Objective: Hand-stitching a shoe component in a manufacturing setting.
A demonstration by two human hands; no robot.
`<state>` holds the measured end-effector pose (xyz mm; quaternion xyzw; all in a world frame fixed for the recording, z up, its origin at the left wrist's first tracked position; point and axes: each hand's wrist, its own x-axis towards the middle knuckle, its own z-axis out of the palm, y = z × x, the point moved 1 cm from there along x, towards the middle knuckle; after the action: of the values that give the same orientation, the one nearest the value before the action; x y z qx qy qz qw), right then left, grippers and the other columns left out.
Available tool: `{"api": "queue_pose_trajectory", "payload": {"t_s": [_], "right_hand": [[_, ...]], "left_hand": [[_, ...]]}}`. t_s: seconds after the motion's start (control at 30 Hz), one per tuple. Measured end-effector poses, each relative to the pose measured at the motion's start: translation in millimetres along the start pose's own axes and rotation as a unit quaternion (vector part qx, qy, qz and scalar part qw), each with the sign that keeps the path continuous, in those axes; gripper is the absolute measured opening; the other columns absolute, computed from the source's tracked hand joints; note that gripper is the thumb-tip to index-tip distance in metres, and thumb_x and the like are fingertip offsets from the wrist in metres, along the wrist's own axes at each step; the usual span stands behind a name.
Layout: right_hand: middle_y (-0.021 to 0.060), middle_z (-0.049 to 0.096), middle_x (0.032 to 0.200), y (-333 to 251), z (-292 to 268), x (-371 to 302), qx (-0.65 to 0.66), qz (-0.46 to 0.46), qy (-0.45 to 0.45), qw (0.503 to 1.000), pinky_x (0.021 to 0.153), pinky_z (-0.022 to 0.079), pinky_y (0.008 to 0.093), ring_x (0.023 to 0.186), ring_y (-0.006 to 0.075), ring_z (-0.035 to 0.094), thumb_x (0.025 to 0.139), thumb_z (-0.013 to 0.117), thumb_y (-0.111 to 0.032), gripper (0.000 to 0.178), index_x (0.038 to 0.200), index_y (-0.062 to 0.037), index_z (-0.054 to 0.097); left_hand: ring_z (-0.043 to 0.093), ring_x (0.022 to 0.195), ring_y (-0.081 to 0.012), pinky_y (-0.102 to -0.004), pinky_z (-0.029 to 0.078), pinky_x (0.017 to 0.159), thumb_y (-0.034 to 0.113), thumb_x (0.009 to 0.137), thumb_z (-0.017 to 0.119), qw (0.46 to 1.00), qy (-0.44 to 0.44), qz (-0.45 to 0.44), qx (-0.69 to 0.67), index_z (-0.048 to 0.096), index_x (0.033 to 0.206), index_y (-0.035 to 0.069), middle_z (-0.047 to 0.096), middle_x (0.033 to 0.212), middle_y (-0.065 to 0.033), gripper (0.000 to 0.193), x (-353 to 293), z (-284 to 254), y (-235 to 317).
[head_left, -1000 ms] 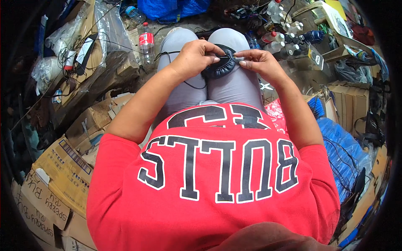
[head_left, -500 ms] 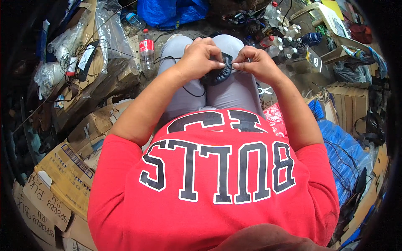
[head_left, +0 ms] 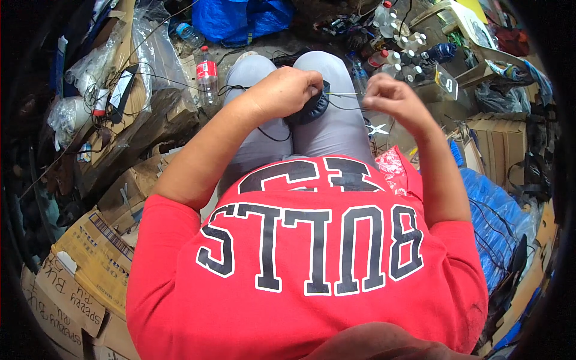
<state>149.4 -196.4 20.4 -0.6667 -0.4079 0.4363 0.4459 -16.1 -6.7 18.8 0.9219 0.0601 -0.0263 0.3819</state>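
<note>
A black, pleated-edged piece (head_left: 315, 111), which looks like the gathered toe of a shoe, rests on my grey-trousered thighs. My left hand (head_left: 288, 90) is closed over its near-left side and pinches it between thumb and fingers. To the right, slightly apart from the piece, my right hand (head_left: 390, 99) has its fingers curled together, a little blurred. A thin pale straight line (head_left: 342, 93), thread or needle, stretches from the piece toward those fingers. Below it sags a dark thread (head_left: 342, 108). Black cord (head_left: 270, 137) loops across my lap on the left.
Scissors (head_left: 377, 129) lie right of my thigh. A red-labelled bottle (head_left: 207, 75) stands beyond my left knee; several bottles (head_left: 393, 57) cluster at the far right. A blue bag (head_left: 240, 21) sits ahead. Cardboard (head_left: 90, 252) lies on the left, blue plastic (head_left: 489, 219) on the right.
My right hand has drawn away from the black piece to the right, and the line now stretches between them. My left hand keeps hold of the piece.
</note>
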Motion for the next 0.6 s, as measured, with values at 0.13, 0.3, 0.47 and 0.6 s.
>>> {"api": "queue_pose_trajectory", "payload": {"t_s": [0.13,0.3,0.47,0.6], "right_hand": [[0.0051,0.051,0.087,-6,-24,22,-0.156,-0.024,0.068,0.985,0.072,0.043,0.0263,0.081,0.0144,0.052,0.078,0.067,-0.021,0.02,0.08,-0.0012,0.063],[0.0126,0.058,0.095,14,-14,31,-0.322,-0.059,0.194,0.925,0.08,0.045,0.0347,0.089,0.0277,0.058,0.077,0.067,-0.023,0.018,0.085,-0.0063,0.066],[0.0107,0.063,0.078,-53,32,20,-0.464,-0.121,-0.023,0.877,0.077,0.044,0.0406,0.074,0.0294,0.061,0.081,0.06,-0.02,0.013,0.086,-0.0094,0.064],[0.0102,0.064,0.073,-44,52,28,-0.53,-0.121,-0.057,0.837,0.075,0.042,0.0404,0.075,0.0293,0.062,0.079,0.055,-0.012,0.008,0.086,-0.0106,0.059]], "left_hand": [[0.059,0.074,-0.0347,-0.0385,0.046,0.065,0.011,0.084,0.055,0.997,0.001,0.067,0.03,0.058,0.093,0.005,0.061,0.078,-0.0184,0.011,2,3,3],[0.059,0.076,-0.037,-0.0409,0.046,0.065,0.012,0.084,0.054,0.998,0.01,0.057,0.018,0.057,0.089,0.004,0.06,0.078,-0.0187,0.01,5,5,-7],[0.058,0.076,-0.0381,-0.042,0.045,0.065,0.012,0.084,0.054,0.997,0.008,0.075,0.018,0.055,0.089,0.004,0.06,0.078,-0.0188,0.01,-2,6,-13],[0.057,0.075,-0.0374,-0.0432,0.044,0.065,0.01,0.082,0.054,0.991,0.015,0.12,0.056,0.054,0.089,0.005,0.059,0.077,-0.018,0.009,-3,7,-18]]}}
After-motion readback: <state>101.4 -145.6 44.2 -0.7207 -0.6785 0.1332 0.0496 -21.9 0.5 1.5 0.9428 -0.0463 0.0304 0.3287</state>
